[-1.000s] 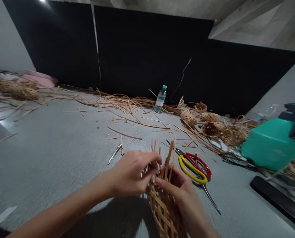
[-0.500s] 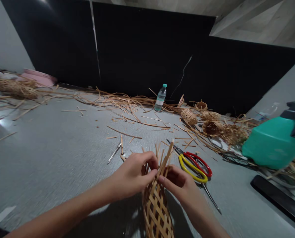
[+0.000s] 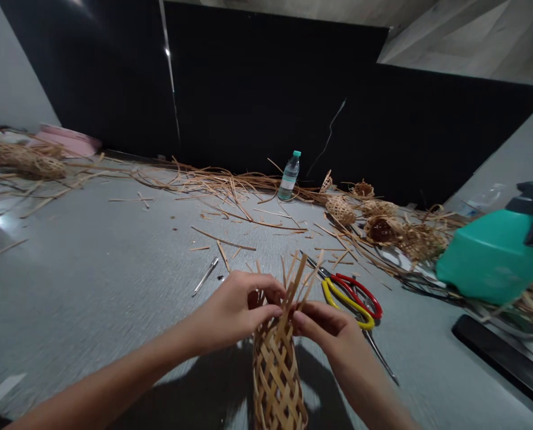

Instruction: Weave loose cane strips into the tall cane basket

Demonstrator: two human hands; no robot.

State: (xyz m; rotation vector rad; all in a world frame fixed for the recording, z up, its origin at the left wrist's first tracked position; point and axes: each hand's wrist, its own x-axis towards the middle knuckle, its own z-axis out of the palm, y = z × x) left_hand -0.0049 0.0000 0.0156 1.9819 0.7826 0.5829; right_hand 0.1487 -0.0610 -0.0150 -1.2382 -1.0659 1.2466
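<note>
A narrow woven bamboo basket [image 3: 276, 382] stands in front of me, its top toward the far side, with several loose strip ends [image 3: 299, 275] sticking up from the rim. My left hand [image 3: 244, 304] pinches the strips at the left of the rim between thumb and fingers. On the right side, my right hand [image 3: 327, 328] pinches a strip at the rim, thumb toward me. Just past my right hand lie scissors [image 3: 351, 298] with one red and one yellow handle, blades pointing away to the left. The fingertips partly hide the rim.
A metal pointed tool [image 3: 205, 276] lies left of the basket. Cut strips [image 3: 230, 188] lie strewn along the black wall, near a water bottle [image 3: 288, 176]. Finished-looking woven pieces [image 3: 340, 210], a green spray bottle [image 3: 495, 257] and a black bar [image 3: 502, 358] are at right.
The basket's lower part has swung slightly left and its strip ends have shifted. My right hand has moved a little right, drawing a strip outward from the others.
</note>
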